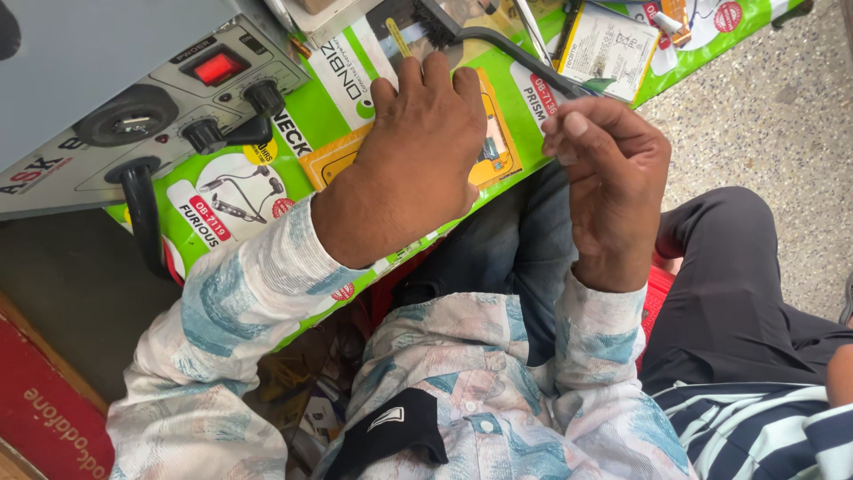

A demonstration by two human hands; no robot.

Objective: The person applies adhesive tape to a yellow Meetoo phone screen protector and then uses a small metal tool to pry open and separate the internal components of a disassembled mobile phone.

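My left hand [413, 156] lies palm down on a yellow-edged panel [499, 142] that rests on the green printed table cover [240, 200]; its fingers are curled over the panel's far side. My right hand [613, 173] hovers just to the right at the table's edge, fingers pinched together near the thumb. What the pinch holds is too small to make out. A black brush [444, 27] with a curved handle lies just beyond my left fingertips.
A grey power unit [133, 98] with a red switch, black knobs and a black cable stands at the left. Flat battery packs [609, 49] lie at the far right of the table. A person in dark trousers and a striped top [755, 356] sits at my right.
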